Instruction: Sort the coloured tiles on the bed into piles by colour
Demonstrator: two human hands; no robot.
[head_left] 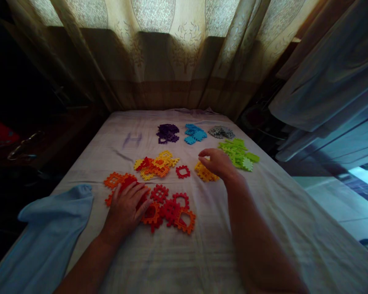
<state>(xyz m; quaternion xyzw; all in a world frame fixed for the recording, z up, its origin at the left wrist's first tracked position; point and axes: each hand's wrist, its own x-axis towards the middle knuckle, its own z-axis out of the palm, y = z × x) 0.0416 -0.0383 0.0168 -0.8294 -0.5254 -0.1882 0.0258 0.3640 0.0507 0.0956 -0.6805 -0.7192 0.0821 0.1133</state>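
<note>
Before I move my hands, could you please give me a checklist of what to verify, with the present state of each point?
1. Left hand is resting on the red and orange pieces: ok.
2. Right hand has a piece between its fingers: cannot tell; it is at the yellow pile, but its grip is not clear.
3. Mixed pile has only one colour: not ok; yellow, orange and red lie together.
4. Purple pile and blue pile are apart: ok.
5. Cloth is off the pieces: ok; it lies to their left.
</note>
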